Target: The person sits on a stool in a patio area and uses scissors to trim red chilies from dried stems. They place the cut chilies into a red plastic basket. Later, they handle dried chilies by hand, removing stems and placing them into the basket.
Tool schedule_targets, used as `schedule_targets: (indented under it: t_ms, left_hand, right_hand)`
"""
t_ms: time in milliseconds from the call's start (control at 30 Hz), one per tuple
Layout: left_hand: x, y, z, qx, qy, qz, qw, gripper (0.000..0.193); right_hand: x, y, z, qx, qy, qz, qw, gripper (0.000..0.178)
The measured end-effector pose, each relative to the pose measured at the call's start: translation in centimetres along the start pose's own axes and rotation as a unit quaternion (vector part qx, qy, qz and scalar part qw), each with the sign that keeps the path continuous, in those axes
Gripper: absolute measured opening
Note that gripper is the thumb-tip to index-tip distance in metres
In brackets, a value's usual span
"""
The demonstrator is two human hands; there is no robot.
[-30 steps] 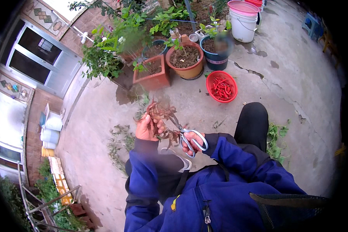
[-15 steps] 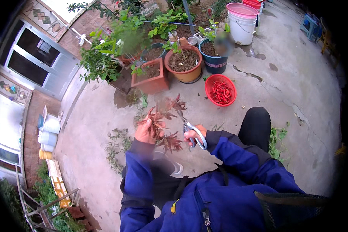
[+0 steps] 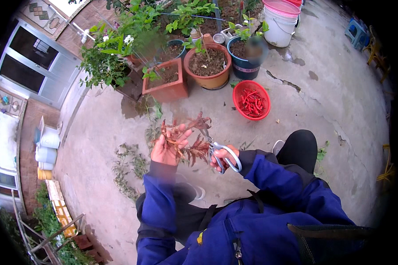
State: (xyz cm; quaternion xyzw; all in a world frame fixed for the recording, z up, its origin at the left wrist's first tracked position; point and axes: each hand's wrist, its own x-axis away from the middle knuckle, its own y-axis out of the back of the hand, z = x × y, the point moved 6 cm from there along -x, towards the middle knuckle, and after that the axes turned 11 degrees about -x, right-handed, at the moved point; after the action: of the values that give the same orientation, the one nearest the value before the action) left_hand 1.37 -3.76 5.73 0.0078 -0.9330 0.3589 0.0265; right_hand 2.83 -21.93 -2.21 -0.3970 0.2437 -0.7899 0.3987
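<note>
Reddish-brown leafy sprigs [image 3: 194, 151] lie across the palm and fingers of my left hand [image 3: 163, 152], which holds them with its fingers partly spread. My right hand [image 3: 223, 158] grips a pair of scissors [image 3: 232, 155] by the grey loop handles, which stand apart. Their blades point up and away, among the leaf ends just right of my left hand; whether they touch a stem I cannot tell. Beyond my right hand, a red plastic basket [image 3: 268, 106] on the concrete floor holds long red chili peppers [image 3: 252, 102].
Potted plants stand ahead: a square terracotta planter [image 3: 166, 91], a round orange-brown pot [image 3: 208, 81] and a dark blue-green pot [image 3: 245, 73]. Farther right is a white bucket [image 3: 277, 31]. Cut green stems [image 3: 128, 170] lie left of my feet. Cracks run through the concrete [image 3: 340, 101].
The fingers of my left hand have spread more around the sprigs. The scissor handles have opened wider, with the blades still by the leaves. My view has shifted slightly.
</note>
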Motion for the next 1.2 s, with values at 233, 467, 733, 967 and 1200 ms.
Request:
schedule_targets:
  t_ms: [233,467,733,967,1200]
  left_hand:
    - [-0.9,0.2,0.3,-0.001,-0.004,-0.011,1.0,0.047]
    - [-0.9,0.0,-0.3,0.025,-0.016,-0.02,0.999,0.047]
    - [-0.6,0.2,-1.3,0.06,-0.045,-0.04,0.996,0.045]
    - [-0.7,0.5,-2.0,0.064,-0.077,-0.034,0.994,0.043]
    - [-0.4,-0.5,-1.0,0.053,-0.042,-0.028,0.997,0.04]
  right_hand:
    - [0.0,-0.4,-1.0,0.0,-0.005,0.016,1.0,0.036]
    - [-0.4,-1.6,-1.7,-0.09,-0.035,0.104,0.99,0.044]
    - [-0.5,-1.8,-2.5,-0.078,-0.055,0.096,0.991,0.042]
    - [0.5,-2.6,-2.3,0.011,-0.052,0.06,0.997,0.038]
    - [-0.8,-2.8,-0.2,-0.002,-0.022,0.085,0.996,0.038]
